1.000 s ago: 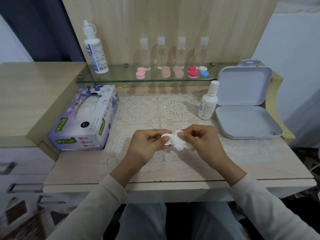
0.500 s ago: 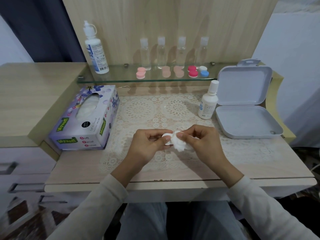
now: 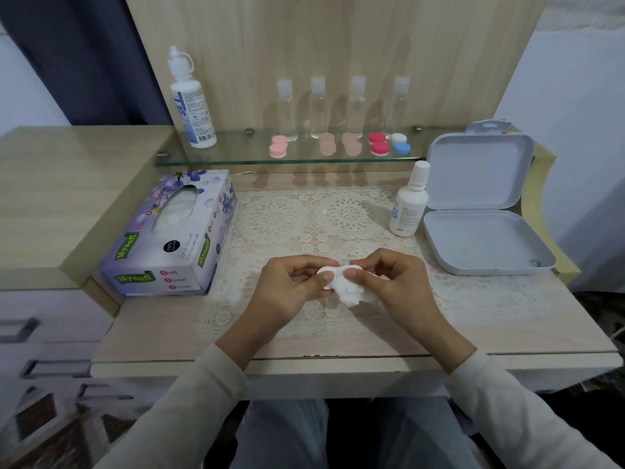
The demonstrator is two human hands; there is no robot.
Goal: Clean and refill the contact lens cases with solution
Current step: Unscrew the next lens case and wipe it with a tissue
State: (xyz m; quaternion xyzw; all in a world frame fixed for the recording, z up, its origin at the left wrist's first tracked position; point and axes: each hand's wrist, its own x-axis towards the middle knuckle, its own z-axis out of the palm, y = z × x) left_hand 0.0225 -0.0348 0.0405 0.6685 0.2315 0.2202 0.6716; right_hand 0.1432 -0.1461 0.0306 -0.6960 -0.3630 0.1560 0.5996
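Note:
My left hand [image 3: 287, 282] pinches a white contact lens case [image 3: 327, 273] by its left well, just above the lace mat. Against the case's right well my right hand [image 3: 395, 282] presses a crumpled white tissue [image 3: 350, 292], held between thumb and fingers. A small solution bottle [image 3: 407, 206] stands capped at the mat's right edge. On the glass shelf [image 3: 236, 157] stand a large solution bottle [image 3: 191, 103] and several more lens cases: pink [image 3: 278, 146], peach [image 3: 327, 143], red [image 3: 378, 143], and white-and-blue [image 3: 400, 143].
A purple tissue box [image 3: 169, 238] lies left of the mat. An open grey plastic box [image 3: 480, 211] sits at the right. Several clear travel bottles [image 3: 318, 106] line the back of the shelf. Drawers are at the lower left.
My hands stay in place; the right fingers shift slightly with the tissue against the case.

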